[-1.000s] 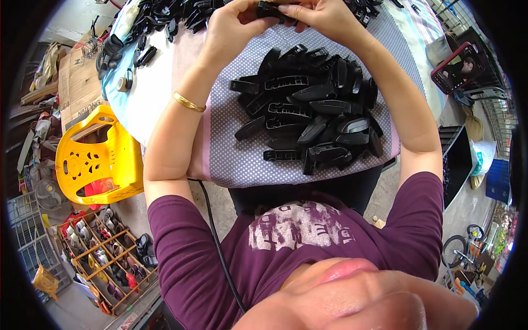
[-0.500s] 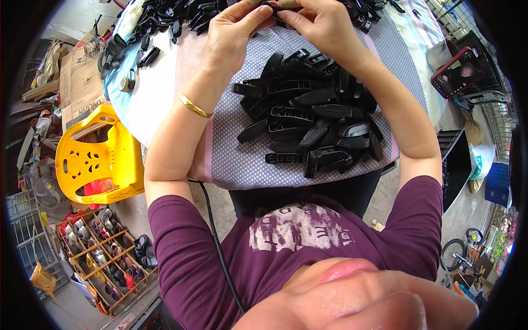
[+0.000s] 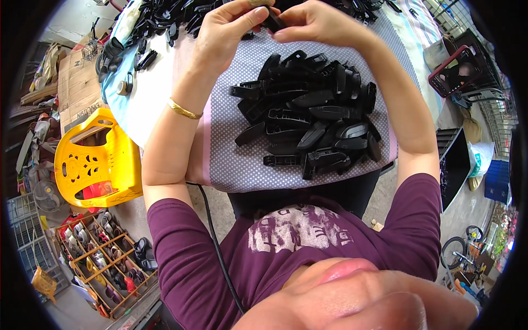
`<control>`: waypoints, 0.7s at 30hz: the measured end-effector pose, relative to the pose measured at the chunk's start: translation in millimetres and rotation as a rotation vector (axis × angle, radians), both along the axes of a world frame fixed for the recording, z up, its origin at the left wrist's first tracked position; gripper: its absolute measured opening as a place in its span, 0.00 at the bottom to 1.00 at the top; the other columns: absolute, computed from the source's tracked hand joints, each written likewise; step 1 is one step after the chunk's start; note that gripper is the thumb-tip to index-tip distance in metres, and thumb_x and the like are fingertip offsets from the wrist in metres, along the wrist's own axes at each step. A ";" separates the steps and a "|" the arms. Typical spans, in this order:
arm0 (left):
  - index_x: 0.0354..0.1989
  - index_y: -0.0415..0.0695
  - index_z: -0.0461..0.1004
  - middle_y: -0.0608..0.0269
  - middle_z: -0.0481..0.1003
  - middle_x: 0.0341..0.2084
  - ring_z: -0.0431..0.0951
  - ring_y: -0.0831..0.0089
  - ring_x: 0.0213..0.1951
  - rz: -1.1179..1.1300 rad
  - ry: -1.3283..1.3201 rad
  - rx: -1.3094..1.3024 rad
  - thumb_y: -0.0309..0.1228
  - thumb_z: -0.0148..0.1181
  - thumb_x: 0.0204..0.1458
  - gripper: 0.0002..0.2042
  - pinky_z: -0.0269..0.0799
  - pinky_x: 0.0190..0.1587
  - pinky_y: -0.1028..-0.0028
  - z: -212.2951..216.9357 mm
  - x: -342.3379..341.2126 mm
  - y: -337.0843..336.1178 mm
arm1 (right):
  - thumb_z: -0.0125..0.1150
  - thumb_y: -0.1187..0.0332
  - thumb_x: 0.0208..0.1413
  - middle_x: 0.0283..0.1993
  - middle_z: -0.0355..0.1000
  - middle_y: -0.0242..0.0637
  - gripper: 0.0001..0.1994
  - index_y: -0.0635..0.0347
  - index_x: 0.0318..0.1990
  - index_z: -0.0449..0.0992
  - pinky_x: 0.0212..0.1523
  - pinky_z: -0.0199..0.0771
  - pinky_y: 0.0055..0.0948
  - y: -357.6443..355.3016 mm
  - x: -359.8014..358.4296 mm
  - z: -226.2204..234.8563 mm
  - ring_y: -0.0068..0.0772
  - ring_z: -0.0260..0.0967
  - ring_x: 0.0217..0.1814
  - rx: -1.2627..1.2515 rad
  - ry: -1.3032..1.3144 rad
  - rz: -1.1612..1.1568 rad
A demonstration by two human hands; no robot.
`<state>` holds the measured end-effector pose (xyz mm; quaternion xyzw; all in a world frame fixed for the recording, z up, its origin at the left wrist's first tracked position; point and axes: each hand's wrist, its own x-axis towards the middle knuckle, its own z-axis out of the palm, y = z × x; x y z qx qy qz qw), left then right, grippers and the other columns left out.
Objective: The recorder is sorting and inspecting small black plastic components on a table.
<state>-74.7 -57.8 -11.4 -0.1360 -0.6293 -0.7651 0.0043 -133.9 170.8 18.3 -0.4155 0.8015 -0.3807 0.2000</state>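
Black part [image 3: 273,22] — between the hands [image 3: 220,34].

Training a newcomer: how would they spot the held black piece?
Start at the dotted cloth and its pile of black parts. Beyond it, near the picture's top edge, find the black piece. Unlike its loose neighbours, it is gripped by the left hand, next to the right hand.

A plum-purple, short-sleeved cotton T-shirt [image 3: 190,247] fills the lower centre — its chest bears a pale, patchy print [image 3: 300,228] with lettering. A smooth black cable [image 3: 219,253] runs down its left part. Left of centre, a shiny gold-coloured bangle [image 3: 185,108] circles the wrist — dark legwear [image 3: 352,195] shows beyond the shirt.
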 end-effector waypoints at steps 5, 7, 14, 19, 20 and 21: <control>0.64 0.41 0.73 0.60 0.84 0.37 0.82 0.77 0.38 -0.344 0.310 -0.545 0.31 0.74 0.53 0.29 0.77 0.47 0.77 39.5 30.4 36.0 | 0.65 0.64 0.57 0.41 0.83 0.46 0.14 0.64 0.44 0.84 0.46 0.80 0.36 100.3 -118.4 -32.1 0.41 0.82 0.43 -0.204 0.864 -0.635; 0.60 0.42 0.77 0.61 0.84 0.35 0.82 0.76 0.38 -0.463 0.305 -0.588 0.33 0.76 0.51 0.27 0.78 0.49 0.74 36.7 34.3 48.2 | 0.64 0.64 0.56 0.43 0.82 0.50 0.14 0.63 0.45 0.84 0.47 0.80 0.40 126.4 -137.6 -55.6 0.48 0.82 0.45 -0.106 1.100 -0.759; 0.48 0.41 0.83 0.57 0.83 0.32 0.82 0.72 0.36 0.188 0.930 -1.224 0.35 0.67 0.59 0.13 0.78 0.42 0.74 -0.3 -35.9 49.6 | 0.67 0.64 0.45 0.41 0.81 0.50 0.17 0.55 0.44 0.85 0.49 0.79 0.45 101.2 -100.8 -35.3 0.54 0.79 0.47 0.178 0.720 -0.846; 0.42 0.43 0.82 0.53 0.74 0.44 0.73 0.54 0.49 0.155 0.925 -1.237 0.28 0.68 0.47 0.12 0.74 0.52 0.63 -13.0 -48.6 65.9 | 0.60 0.68 0.47 0.44 0.81 0.49 0.17 0.53 0.45 0.84 0.52 0.77 0.49 85.6 -102.5 -53.2 0.54 0.79 0.49 0.295 0.779 -0.911; 0.39 0.43 0.82 0.51 0.71 0.44 0.70 0.49 0.51 0.095 0.757 -1.364 0.30 0.68 0.44 0.12 0.72 0.54 0.60 -12.3 -50.4 69.2 | 0.59 0.68 0.48 0.44 0.81 0.49 0.16 0.53 0.45 0.84 0.52 0.77 0.49 80.2 -102.9 -56.3 0.54 0.79 0.49 0.223 0.802 -0.957; 0.36 0.41 0.80 0.53 0.72 0.42 0.70 0.51 0.50 0.122 0.753 -1.376 0.29 0.66 0.46 0.09 0.72 0.54 0.59 -12.7 -49.1 70.7 | 0.60 0.67 0.49 0.45 0.81 0.50 0.16 0.53 0.46 0.84 0.51 0.78 0.47 79.9 -103.5 -55.7 0.55 0.79 0.49 0.220 0.855 -0.926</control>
